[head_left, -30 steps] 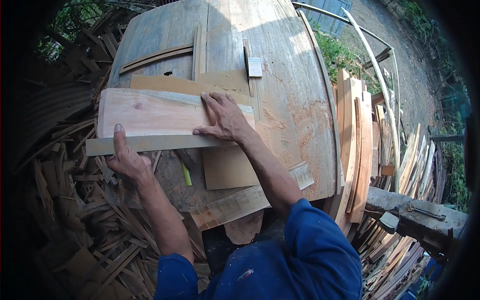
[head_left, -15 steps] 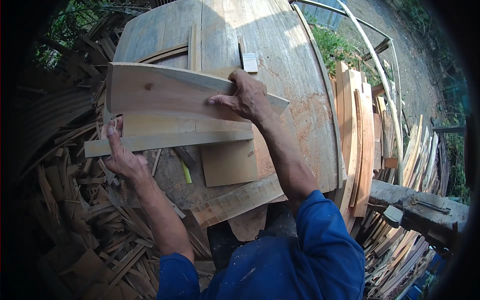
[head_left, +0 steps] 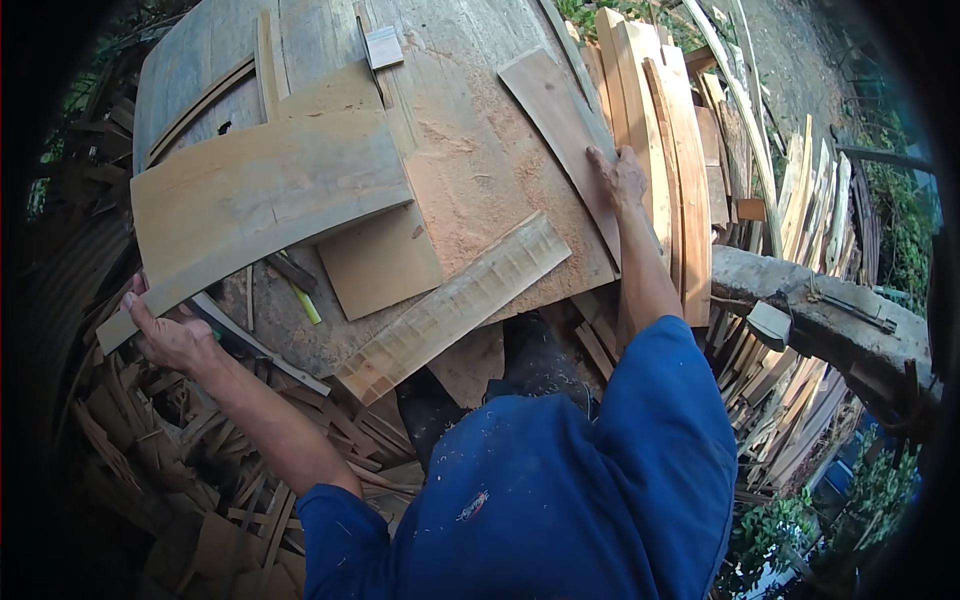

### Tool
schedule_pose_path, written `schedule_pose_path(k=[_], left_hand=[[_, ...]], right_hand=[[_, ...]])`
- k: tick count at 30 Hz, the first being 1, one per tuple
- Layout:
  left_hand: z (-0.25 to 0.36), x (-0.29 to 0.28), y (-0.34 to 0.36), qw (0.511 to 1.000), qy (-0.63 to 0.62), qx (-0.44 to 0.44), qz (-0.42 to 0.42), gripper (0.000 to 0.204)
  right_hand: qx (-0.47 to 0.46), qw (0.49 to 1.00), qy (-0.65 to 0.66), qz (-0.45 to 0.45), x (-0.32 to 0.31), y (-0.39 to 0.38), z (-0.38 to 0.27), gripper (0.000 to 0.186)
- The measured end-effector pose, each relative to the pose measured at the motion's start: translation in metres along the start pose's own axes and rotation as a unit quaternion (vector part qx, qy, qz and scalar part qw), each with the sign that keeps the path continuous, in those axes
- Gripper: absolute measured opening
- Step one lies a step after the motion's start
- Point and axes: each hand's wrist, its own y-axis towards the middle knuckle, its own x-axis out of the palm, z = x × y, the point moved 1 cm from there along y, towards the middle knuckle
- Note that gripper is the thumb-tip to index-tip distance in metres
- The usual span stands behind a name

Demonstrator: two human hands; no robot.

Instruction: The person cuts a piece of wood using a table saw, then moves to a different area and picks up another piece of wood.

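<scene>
At nine o'clock, the left hand (head_left: 175,338) is pinching the corner of a wide tan board (head_left: 270,185), which is extending toward ten. The reddish plank (head_left: 558,125) at one is lying on the workbench (head_left: 220,55), seemingly set apart but not yet let go: the right hand (head_left: 624,184) is touching it, its grip unclear.

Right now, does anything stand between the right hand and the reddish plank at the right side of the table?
Nothing visible does: the right hand touches the reddish plank directly, near the plank's right edge.
</scene>
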Motion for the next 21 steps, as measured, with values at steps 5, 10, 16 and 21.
schedule_pose_path(k=[5, 10, 16, 21], left_hand=[[-0.031, -0.065, -0.059, 0.992, 0.126, -0.004, -0.006, 0.049], [-0.088, -0.226, -0.118, 0.927, 0.339, -0.155, 0.043, 0.048], [-0.103, -0.302, -0.192, 0.813, 0.409, -0.413, -0.035, 0.041], [-0.120, -0.312, -0.237, 0.774, 0.416, -0.462, -0.118, 0.043]], right_hand=[[-0.150, 0.985, -0.040, 0.076, 0.002, -0.021, 0.004, 0.045], [-0.399, 0.915, 0.000, -0.062, -0.024, -0.119, -0.050, 0.061], [-0.645, 0.720, -0.207, -0.148, 0.002, -0.212, -0.093, 0.079], [-0.645, 0.691, -0.192, -0.263, 0.015, -0.219, -0.102, 0.075]])
